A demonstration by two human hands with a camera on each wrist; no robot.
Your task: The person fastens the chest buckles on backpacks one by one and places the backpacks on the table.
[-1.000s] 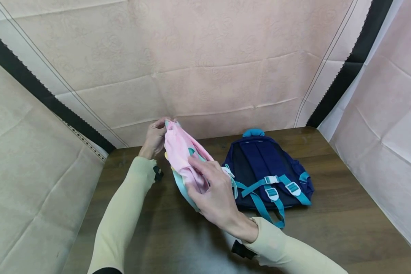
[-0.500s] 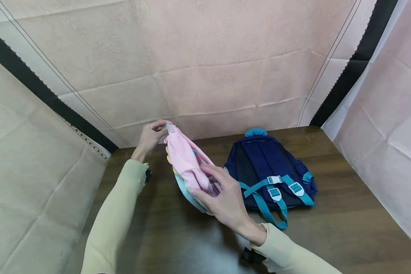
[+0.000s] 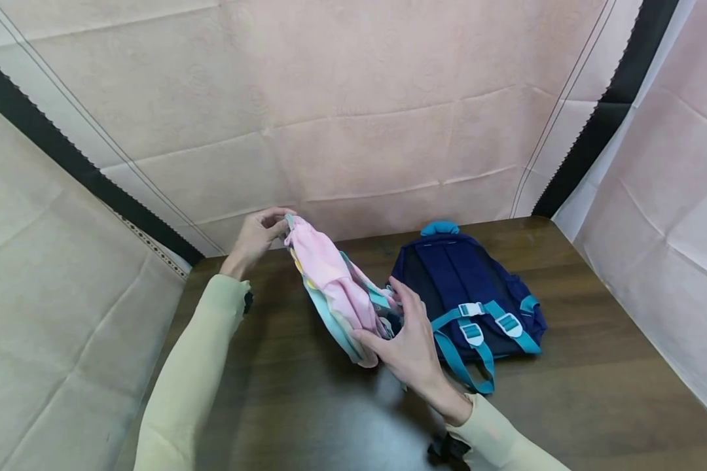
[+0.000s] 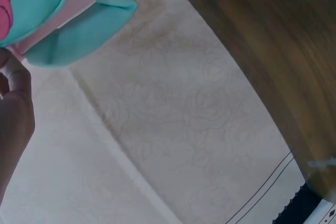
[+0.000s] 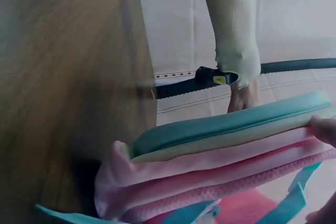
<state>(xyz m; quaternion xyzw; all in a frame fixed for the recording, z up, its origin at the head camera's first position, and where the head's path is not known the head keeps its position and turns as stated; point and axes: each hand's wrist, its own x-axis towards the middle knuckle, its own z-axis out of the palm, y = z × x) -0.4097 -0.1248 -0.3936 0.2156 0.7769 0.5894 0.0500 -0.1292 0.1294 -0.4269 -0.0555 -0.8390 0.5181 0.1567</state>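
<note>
A small pink and teal backpack (image 3: pixel 332 271) is held up off the table, tilted, in the head view. My left hand (image 3: pixel 252 241) pinches its upper left end between thumb and fingers. Around the lower right end is my right hand (image 3: pixel 415 350), thumb on the near side and fingers on the far side. The left wrist view shows the backpack's teal face (image 4: pixel 44 3) with a pink print, and part of the left hand (image 4: pixel 16 93). From the right wrist, the backpack's pink side (image 5: pixel 173 177) and teal straps show; only fingertips of that hand appear at the edge.
A navy backpack (image 3: pixel 448 268) with light blue straps lies on the brown wooden table (image 3: pixel 306 418), right beside the right hand. Pale patterned cloth (image 3: pixel 353 118) hangs behind the table and along both sides.
My right hand has shifted right and spread its grip round the backpack's lower end, showing more of its straps side. The left hand has moved slightly left and down, still pinching the backpack.
</note>
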